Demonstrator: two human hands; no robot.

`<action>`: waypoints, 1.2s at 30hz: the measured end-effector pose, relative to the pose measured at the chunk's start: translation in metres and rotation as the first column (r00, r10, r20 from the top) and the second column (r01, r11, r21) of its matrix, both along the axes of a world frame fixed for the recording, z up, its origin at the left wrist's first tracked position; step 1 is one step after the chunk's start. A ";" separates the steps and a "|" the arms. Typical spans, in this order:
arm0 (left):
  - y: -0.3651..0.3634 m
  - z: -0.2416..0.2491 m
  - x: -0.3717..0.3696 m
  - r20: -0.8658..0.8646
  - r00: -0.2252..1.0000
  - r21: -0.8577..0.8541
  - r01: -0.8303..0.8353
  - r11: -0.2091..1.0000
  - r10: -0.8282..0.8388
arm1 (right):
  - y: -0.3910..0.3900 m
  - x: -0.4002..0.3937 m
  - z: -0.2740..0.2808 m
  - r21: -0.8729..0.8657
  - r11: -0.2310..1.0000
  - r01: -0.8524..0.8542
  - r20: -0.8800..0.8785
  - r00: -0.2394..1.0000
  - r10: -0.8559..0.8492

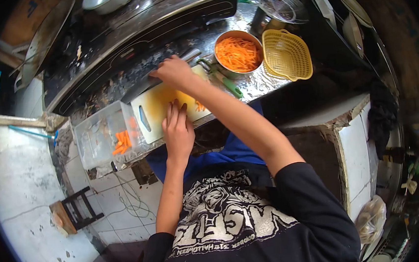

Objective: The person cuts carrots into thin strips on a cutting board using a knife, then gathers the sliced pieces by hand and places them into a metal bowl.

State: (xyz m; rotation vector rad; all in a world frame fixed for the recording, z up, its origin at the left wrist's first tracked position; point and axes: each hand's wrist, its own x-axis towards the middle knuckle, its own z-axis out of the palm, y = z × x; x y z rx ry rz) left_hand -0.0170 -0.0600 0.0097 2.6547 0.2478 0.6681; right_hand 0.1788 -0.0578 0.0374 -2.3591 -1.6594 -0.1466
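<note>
My right hand (175,73) is closed on a large knife (138,88) at the far edge of the cutting board. The blade points left and lies low along that edge. My left hand (178,129) rests on the near part of the white, orange-stained cutting board (150,117), fingers stretched forward and touching the surface. Small cut carrot pieces (200,106) lie on the board to the right of my left hand, partly hidden by my right forearm. Left of the board, a clear plastic bin (91,135) contains carrot sticks (122,142).
A metal bowl (219,67) of carrot strips (237,53) stands right of the board, beside a yellow basket (303,57). A green-handled tool (231,87) lies near the bowl. Behind is a black stove (138,35). A low stool (80,210) stands on the floor.
</note>
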 end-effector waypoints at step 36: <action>0.006 0.003 0.000 0.034 0.998 -0.098 -0.057 0.994 0.060 | -0.143 -0.035 -0.018 -0.052 0.772 0.633 -0.342 0.715 -0.609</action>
